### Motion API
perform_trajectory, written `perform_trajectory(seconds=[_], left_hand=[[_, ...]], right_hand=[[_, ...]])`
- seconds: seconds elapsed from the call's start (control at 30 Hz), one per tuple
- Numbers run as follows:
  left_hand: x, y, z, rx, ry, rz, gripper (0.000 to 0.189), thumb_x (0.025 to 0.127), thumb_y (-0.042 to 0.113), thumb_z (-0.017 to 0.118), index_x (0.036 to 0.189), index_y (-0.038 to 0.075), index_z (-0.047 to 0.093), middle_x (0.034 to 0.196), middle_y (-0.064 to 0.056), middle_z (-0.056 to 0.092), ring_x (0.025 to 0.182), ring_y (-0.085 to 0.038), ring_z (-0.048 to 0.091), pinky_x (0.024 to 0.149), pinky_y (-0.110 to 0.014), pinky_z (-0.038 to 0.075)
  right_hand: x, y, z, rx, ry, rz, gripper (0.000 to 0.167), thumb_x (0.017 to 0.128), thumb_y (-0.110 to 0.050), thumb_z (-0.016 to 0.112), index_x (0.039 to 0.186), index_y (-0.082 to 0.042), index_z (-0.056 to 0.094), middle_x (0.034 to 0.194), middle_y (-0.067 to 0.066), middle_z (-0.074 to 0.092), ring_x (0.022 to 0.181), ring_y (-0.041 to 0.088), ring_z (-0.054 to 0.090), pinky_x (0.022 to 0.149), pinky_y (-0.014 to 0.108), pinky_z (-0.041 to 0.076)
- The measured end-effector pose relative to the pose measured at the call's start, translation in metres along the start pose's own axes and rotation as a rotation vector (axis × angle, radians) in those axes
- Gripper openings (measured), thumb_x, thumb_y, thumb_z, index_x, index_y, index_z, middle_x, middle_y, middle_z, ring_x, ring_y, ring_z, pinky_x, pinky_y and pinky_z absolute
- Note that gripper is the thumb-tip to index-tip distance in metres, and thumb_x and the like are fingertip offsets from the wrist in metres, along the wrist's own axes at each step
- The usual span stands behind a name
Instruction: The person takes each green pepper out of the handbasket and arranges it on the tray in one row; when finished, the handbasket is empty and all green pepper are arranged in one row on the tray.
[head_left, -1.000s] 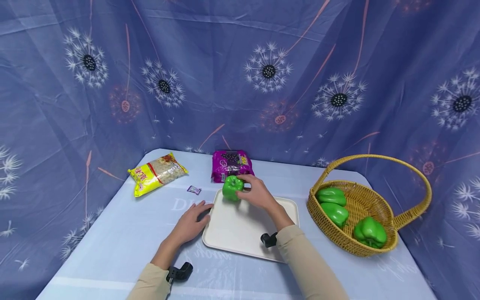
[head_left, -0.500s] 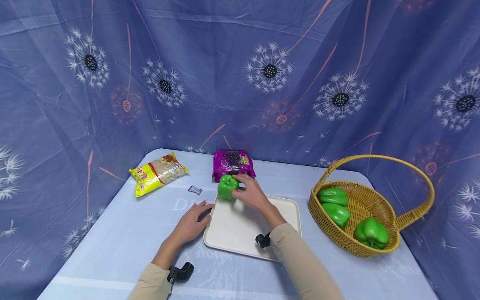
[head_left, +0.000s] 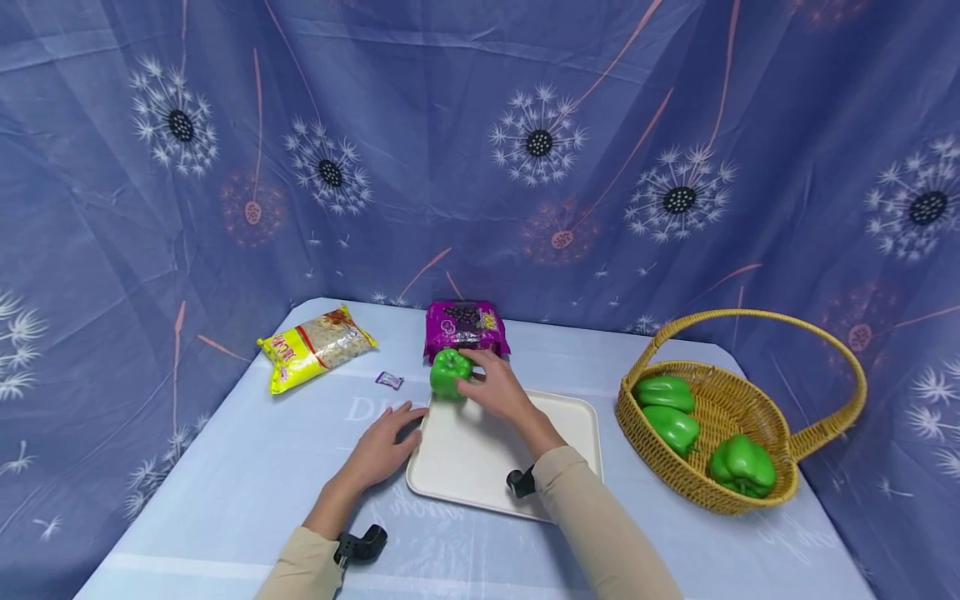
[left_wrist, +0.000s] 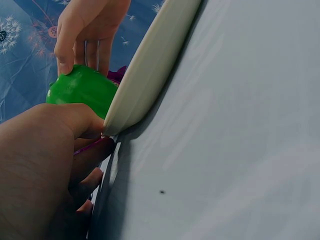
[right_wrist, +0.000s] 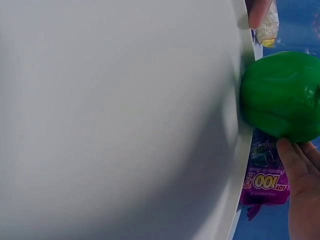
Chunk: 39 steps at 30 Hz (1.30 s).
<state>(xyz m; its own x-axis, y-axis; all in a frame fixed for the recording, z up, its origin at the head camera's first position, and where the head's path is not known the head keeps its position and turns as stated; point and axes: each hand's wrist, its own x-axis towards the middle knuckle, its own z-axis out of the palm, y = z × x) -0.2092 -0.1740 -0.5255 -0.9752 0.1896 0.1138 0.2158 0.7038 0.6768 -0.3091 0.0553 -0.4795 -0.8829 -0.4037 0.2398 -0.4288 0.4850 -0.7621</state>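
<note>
In the head view a green bell pepper (head_left: 447, 373) is over the far left corner of the white tray (head_left: 495, 458). My right hand (head_left: 497, 385) holds the pepper from its right side, thumb toward me and fingers behind. The right wrist view has the bell pepper (right_wrist: 280, 97) right at the tray's rim (right_wrist: 243, 150). My left hand (head_left: 381, 446) rests along the tray's left edge, fingers extended. Its thumb (left_wrist: 82, 120) is right at the rim in the left wrist view, with some fingers in shadow below.
At the right stands a wicker basket (head_left: 652, 467) with an arched handle, holding 3 green bell peppers (head_left: 742, 465). A purple bag (head_left: 465, 323) lies behind the tray. Farther left are a yellow food bag (head_left: 315, 346) and a small wrapped candy (head_left: 389, 380).
My right hand has moved the bell pepper a short way left, to the tray's far left corner. My left hand and the tray have stayed in place.
</note>
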Motion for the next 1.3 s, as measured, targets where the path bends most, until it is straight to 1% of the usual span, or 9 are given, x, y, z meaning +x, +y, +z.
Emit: perform_trajectory(seconds=[0.13, 0.33, 0.5, 0.67, 0.83, 0.93, 1.07, 1.17, 1.3], left_hand=[[-0.001, 0.0, 0.0, -0.007, 0.002, 0.004, 0.04, 0.097, 0.028, 0.057, 0.137, 0.02, 0.056, 0.145, -0.015, 0.043, 0.137, -0.042, 0.028, 0.111, -0.057, 0.022], [-0.001, -0.001, 0.0, -0.008, 0.001, 0.011, 0.04, 0.097, 0.027, 0.057, 0.136, 0.019, 0.056, 0.145, -0.015, 0.043, 0.137, -0.04, 0.029, 0.112, -0.055, 0.022], [0.001, 0.0, 0.0, -0.008, -0.001, 0.012, 0.04, 0.097, 0.027, 0.057, 0.136, 0.018, 0.056, 0.145, -0.016, 0.043, 0.137, -0.041, 0.028, 0.111, -0.056, 0.022], [0.0, 0.0, 0.0, -0.004, 0.002, 0.014, 0.04, 0.097, 0.026, 0.057, 0.136, 0.017, 0.056, 0.144, -0.016, 0.044, 0.137, -0.041, 0.029, 0.112, -0.055, 0.022], [0.0, -0.001, 0.0, -0.003, 0.006, 0.018, 0.04, 0.097, 0.027, 0.056, 0.136, 0.017, 0.056, 0.144, -0.016, 0.044, 0.137, -0.041, 0.029, 0.111, -0.056, 0.023], [0.0, -0.001, 0.0, -0.004, 0.004, 0.022, 0.04, 0.097, 0.027, 0.056, 0.136, 0.018, 0.056, 0.144, -0.016, 0.044, 0.137, -0.04, 0.029, 0.112, -0.055, 0.022], [0.0, -0.001, 0.0, -0.008, 0.007, 0.016, 0.04, 0.097, 0.027, 0.056, 0.136, 0.019, 0.056, 0.145, -0.016, 0.044, 0.137, -0.041, 0.028, 0.111, -0.056, 0.023], [-0.001, -0.001, 0.0, -0.016, 0.014, 0.01, 0.04, 0.097, 0.026, 0.057, 0.136, 0.019, 0.057, 0.145, -0.016, 0.043, 0.137, -0.043, 0.028, 0.11, -0.058, 0.023], [-0.001, -0.001, 0.0, -0.024, 0.007, 0.004, 0.04, 0.097, 0.026, 0.057, 0.136, 0.019, 0.056, 0.145, -0.016, 0.043, 0.137, -0.043, 0.027, 0.11, -0.058, 0.023]], right_hand=[[-0.002, 0.001, 0.0, 0.002, -0.005, 0.002, 0.058, 0.086, -0.029, 0.069, 0.139, -0.013, 0.051, 0.131, 0.005, 0.051, 0.117, 0.02, 0.053, 0.093, 0.031, 0.05], [-0.004, 0.001, -0.006, -0.003, 0.018, -0.017, 0.056, 0.087, -0.033, 0.067, 0.138, -0.013, 0.053, 0.132, 0.004, 0.05, 0.115, 0.025, 0.056, 0.094, 0.036, 0.05], [-0.005, -0.003, -0.015, 0.029, 0.036, -0.042, 0.053, 0.087, -0.03, 0.069, 0.135, -0.011, 0.055, 0.132, 0.002, 0.051, 0.111, 0.03, 0.059, 0.094, 0.035, 0.05], [-0.007, -0.011, -0.029, 0.042, 0.047, -0.068, 0.053, 0.087, -0.03, 0.071, 0.132, -0.009, 0.057, 0.13, 0.004, 0.053, 0.11, 0.035, 0.059, 0.095, 0.04, 0.05], [-0.012, -0.018, -0.046, 0.021, 0.065, -0.115, 0.046, 0.086, -0.024, 0.072, 0.128, -0.009, 0.061, 0.119, 0.002, 0.06, 0.105, 0.025, 0.061, 0.093, 0.042, 0.051], [-0.016, -0.021, -0.057, 0.023, 0.07, -0.145, 0.043, 0.085, -0.019, 0.072, 0.126, -0.011, 0.062, 0.115, -0.001, 0.062, 0.104, 0.019, 0.06, 0.091, 0.037, 0.052], [-0.023, -0.023, -0.073, 0.008, 0.067, -0.167, 0.044, 0.086, -0.022, 0.071, 0.128, -0.014, 0.061, 0.118, -0.003, 0.061, 0.108, 0.016, 0.058, 0.09, 0.033, 0.052], [-0.028, -0.023, -0.085, -0.005, 0.064, -0.176, 0.045, 0.087, -0.026, 0.071, 0.13, -0.016, 0.06, 0.122, -0.004, 0.059, 0.112, 0.015, 0.056, 0.091, 0.035, 0.052], [-0.036, -0.021, -0.1, -0.011, 0.074, -0.184, 0.042, 0.088, -0.022, 0.07, 0.129, -0.017, 0.06, 0.124, -0.003, 0.059, 0.113, 0.016, 0.056, 0.091, 0.039, 0.052]])
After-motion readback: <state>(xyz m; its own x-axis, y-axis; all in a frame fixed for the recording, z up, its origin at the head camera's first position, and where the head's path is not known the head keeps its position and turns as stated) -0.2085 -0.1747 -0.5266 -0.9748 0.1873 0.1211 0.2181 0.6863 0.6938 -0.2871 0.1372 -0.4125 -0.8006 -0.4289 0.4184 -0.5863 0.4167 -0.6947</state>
